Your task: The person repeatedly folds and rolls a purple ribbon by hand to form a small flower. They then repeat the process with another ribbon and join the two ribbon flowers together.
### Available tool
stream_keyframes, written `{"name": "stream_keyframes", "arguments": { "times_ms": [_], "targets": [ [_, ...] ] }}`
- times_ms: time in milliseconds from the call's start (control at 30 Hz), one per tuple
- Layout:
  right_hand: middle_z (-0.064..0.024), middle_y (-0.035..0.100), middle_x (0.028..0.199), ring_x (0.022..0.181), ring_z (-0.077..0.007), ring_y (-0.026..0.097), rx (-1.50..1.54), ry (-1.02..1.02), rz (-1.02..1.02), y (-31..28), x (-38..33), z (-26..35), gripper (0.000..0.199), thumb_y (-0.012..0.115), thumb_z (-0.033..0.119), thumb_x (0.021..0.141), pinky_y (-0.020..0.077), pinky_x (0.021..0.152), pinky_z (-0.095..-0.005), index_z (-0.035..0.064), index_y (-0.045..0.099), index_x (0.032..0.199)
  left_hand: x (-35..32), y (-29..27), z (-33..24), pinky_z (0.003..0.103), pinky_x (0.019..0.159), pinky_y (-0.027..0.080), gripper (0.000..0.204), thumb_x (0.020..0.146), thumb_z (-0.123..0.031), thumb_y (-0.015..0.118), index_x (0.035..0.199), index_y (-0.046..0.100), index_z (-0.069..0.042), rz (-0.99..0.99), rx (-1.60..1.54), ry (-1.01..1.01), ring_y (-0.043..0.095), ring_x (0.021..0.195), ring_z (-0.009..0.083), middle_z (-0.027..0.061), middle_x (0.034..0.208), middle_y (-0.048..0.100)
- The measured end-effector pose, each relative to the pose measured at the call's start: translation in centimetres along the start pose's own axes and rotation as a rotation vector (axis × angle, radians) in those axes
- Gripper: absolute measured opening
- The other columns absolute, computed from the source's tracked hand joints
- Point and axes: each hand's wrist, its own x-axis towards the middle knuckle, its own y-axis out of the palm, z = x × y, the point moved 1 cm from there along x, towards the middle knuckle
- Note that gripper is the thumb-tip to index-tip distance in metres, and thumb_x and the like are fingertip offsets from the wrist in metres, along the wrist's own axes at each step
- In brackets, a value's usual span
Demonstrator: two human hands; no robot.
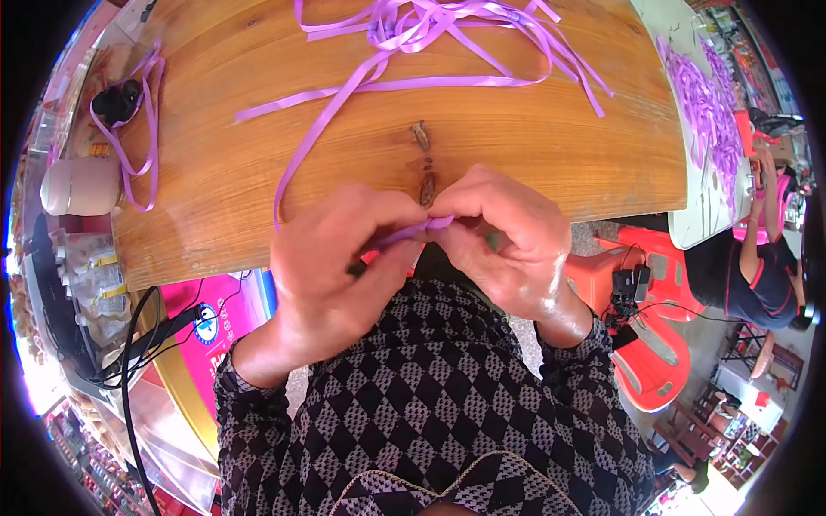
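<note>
Both hands meet at the near edge of a wooden table (pixel 533 155), pinching a short stretch of purple ribbon (pixel 413 230) between them. The left hand (pixel 331 267) presses thumb and fingers together on the ribbon's left end, while the right hand (pixel 508 245) curls its fingers tight over the other end, holding the strip taut just in front of the checked black-and-white sleeves (pixel 430 404). At 12 o'clock from the hands, a loose tangle of ribbon lengths (pixel 430 34) sprawls across the table, close enough to draw from. At 10 o'clock, another ribbon loops round a small black object (pixel 116 101) above a cream-coloured container (pixel 82 185). At 2 o'clock, cut purple strips (pixel 701 103) lie heaped on a second, pale table (pixel 680 232), where another person in a dark top with red trim (pixel 757 284) sits.
</note>
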Motion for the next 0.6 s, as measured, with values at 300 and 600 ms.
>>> {"name": "stream_keyframes", "arguments": {
  "times_ms": [300, 600],
  "targets": [
    [-0.0129, 0.059, 0.079, 0.059, -0.023, 0.053, -0.619, -0.652, -0.236, 0.8, -0.1, -0.5, 0.031, 0.067, -0.008, 0.058, 0.04, 0.049, -0.0304, -0.0044, 0.06, 0.088, 0.1, 0.1, 0.1, 0.017, 0.055, 0.042, 0.007, 0.078, -0.001, 0.064, 0.083, 0.061, 0.002, 0.031, -0.374, -0.388, 0.053, 0.063, 0.0037, 0.001, 0.071, 0.059],
    [-0.012, 0.061, 0.083, 0.062, -0.0227, 0.055, -0.128, -0.341, -0.043, 0.0, 0.1, -1.3, 0.022, 0.064, -0.008, 0.069, 0.0425, 0.053, -0.0304, -0.0029, 0.06, 0.089, -0.1, 0.3, 1.0, 0.023, 0.048, 0.039, 0.012, 0.068, 0.008, 0.061, 0.076, 0.061, 0.0, -0.028, -0.081, -0.081, 0.05, 0.054, 0.01, 0.0048, 0.064, 0.055]
  ]
}}
